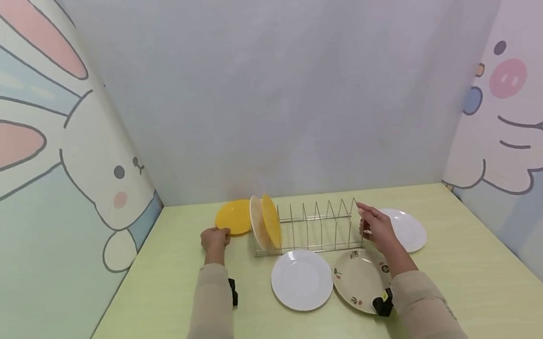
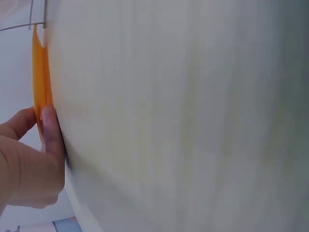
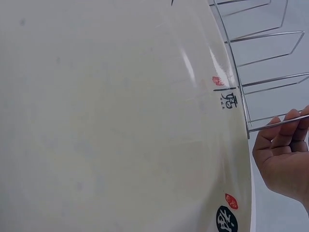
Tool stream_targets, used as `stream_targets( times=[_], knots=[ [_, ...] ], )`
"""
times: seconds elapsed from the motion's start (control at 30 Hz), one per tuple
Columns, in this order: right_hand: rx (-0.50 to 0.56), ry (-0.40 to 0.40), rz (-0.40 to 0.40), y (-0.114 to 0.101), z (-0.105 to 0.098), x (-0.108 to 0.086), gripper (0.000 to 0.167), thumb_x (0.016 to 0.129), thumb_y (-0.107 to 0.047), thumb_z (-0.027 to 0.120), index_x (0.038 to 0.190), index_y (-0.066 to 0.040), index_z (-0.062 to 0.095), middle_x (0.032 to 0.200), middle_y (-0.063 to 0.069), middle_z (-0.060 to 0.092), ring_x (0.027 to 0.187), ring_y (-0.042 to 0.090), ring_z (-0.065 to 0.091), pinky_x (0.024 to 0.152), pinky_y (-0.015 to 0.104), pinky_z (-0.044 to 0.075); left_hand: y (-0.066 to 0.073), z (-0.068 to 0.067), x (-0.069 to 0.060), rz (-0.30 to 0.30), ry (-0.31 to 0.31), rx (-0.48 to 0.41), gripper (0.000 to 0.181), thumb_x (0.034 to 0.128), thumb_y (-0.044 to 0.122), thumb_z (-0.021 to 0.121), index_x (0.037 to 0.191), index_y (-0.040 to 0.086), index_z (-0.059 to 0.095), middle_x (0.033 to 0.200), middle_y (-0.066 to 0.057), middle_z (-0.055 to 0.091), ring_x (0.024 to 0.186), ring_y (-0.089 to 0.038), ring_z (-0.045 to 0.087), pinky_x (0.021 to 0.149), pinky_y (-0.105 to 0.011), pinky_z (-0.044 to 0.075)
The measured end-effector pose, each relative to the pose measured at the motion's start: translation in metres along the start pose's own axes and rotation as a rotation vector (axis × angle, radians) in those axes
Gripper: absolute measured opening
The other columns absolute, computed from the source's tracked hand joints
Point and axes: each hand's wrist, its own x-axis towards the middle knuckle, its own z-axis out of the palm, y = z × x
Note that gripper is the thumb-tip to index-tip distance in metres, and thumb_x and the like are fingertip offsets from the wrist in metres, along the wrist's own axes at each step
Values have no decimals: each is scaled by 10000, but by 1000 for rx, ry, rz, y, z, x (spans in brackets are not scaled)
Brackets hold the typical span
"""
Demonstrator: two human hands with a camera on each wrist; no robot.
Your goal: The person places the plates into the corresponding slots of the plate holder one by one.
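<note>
A rabbit [image 1: 90, 178] is painted on the left wall. The left hand [image 1: 215, 239] has its grip nearly closed, thumb and fingers pinching the near rim of a yellow plate [image 1: 234, 217], which lies low over the surface [image 1: 144, 318]; I cannot tell whether it is lifted. Just beside it, the rack [image 1: 320, 218] holds a cream plate [image 1: 257, 224] and another yellow plate [image 1: 271, 221] on edge at its left end. In front lie a white plate [image 1: 302, 280] and, right of it, a patterned plate [image 1: 362, 277], partly hidden by the right wrist. The right hand [image 1: 376, 226] has its grip curled round the rack's right end wire. Beyond, a second white plate [image 1: 405, 231] lies on the surface, partly behind that hand.
</note>
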Motion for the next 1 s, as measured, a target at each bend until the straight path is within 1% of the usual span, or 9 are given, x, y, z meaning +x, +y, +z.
stream_targets(
  times=[0.07, 0.13, 0.23, 0.37, 0.5, 0.63, 0.77, 0.83, 1.0],
  knots=[
    [1, -6, -5, -1, 0, 0, 486, 958, -305, 522, 1387, -95, 433, 695, -1, 494, 610, 129, 491, 582, 290, 446, 1, -3, 0, -25, -33, -99, 404, 823, -9, 648, 1198, -69, 510, 961, -186, 597, 759, -209, 642, 662, -261, 533],
    [2, -7, -11, -1, 1, 1, 491, 960, -305, 517, 1393, -92, 424, 702, 3, 493, 619, 132, 493, 588, 292, 450, 3, -7, -1, -52, -70, -202, 441, 851, -24, 592, 1266, -53, 445, 1059, -194, 551, 887, -240, 626, 733, -286, 526],
    [5, -8, -6, -2, 3, 2, 507, 962, -307, 513, 1404, -84, 405, 702, 5, 490, 622, 134, 490, 595, 293, 451, 6, -13, -3, -77, -113, -305, 472, 876, -32, 534, 1322, -16, 379, 1144, -198, 491, 989, -267, 579, 787, -312, 511],
    [15, 3, 8, -3, 5, 3, 501, 966, -294, 508, 1406, -80, 399, 690, 1, 487, 612, 127, 486, 592, 286, 449, 10, -20, -5, -95, -146, -388, 504, 873, -52, 520, 1345, 9, 353, 1158, -182, 462, 1001, -264, 550, 824, -339, 496],
    [26, 14, 17, -2, 4, 2, 487, 966, -283, 511, 1399, -85, 411, 681, -5, 487, 601, 118, 486, 586, 278, 448, 14, -26, -14, -112, -172, -446, 505, 870, -72, 514, 1339, 23, 354, 1146, -163, 451, 961, -246, 542, 860, -364, 476],
    [44, 13, 20, -1, 3, 2, 426, 958, -289, 524, 1354, -139, 480, 680, -6, 494, 606, 123, 493, 595, 282, 450, 20, -35, -23, -78, -186, -443, 468, 866, -81, 517, 1297, 22, 364, 1117, -175, 458, 852, -236, 585, 825, -369, 495],
    [48, 14, 23, -1, 2, 2, 401, 954, -295, 531, 1330, -155, 506, 683, -5, 492, 611, 126, 495, 609, 290, 450, 26, -43, -29, -17, -198, -393, 460, 863, -71, 518, 1288, 15, 364, 1117, -174, 463, 753, -204, 619, 748, -345, 524],
    [44, 15, 22, -1, 2, 2, 416, 954, -297, 532, 1340, -146, 495, 686, -3, 489, 609, 126, 494, 611, 294, 448, 26, -47, -31, 7, -203, -359, 475, 866, -57, 519, 1306, 14, 355, 1127, -172, 465, 740, -191, 624, 720, -326, 531],
    [38, 16, 13, 1, 3, 1, 405, 958, -292, 526, 1333, -144, 497, 690, 1, 485, 608, 129, 493, 607, 297, 444, 27, -52, -34, 25, -216, -354, 494, 864, -54, 525, 1317, 21, 343, 1122, -171, 459, 729, -180, 612, 710, -317, 534]
  ],
)
